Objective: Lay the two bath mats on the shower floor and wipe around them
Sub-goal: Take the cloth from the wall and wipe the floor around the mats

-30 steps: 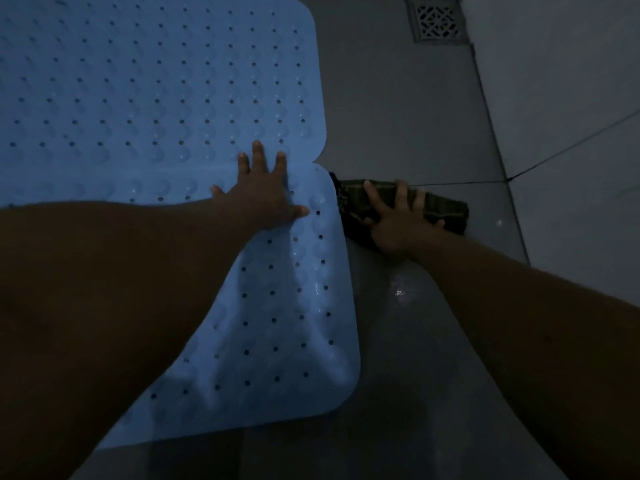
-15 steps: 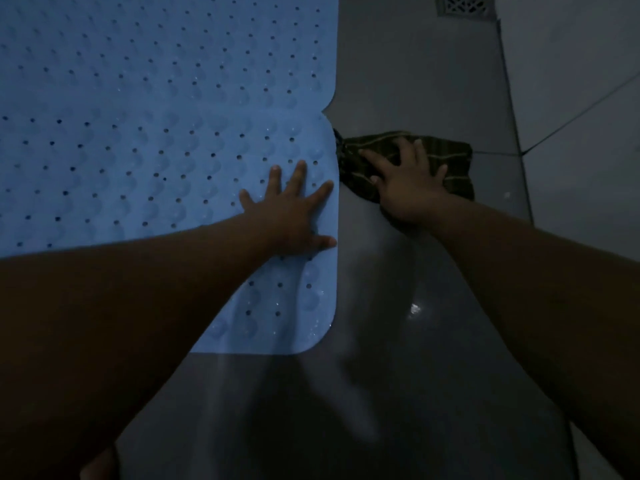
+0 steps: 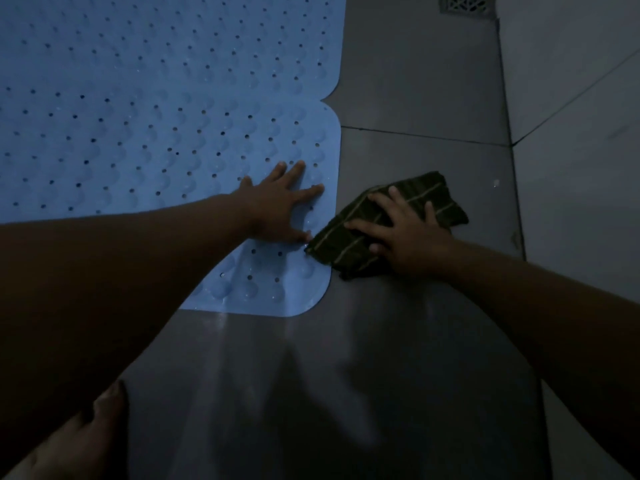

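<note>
Home shower: grey tiled floor [image 3: 415, 81], floor drain [image 3: 465, 3], perforated bath mats [image 3: 156, 98].

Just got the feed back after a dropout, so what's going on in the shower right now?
A person is crouched over the grey shower floor. Two blue bath mats lie flat side by side: the far mat and the near mat. The left hand presses flat on the near mat by its right edge. The right hand presses a dark striped cloth on the tile right beside that edge, wiping alongside it. A floor drain sits at the far end.
</note>
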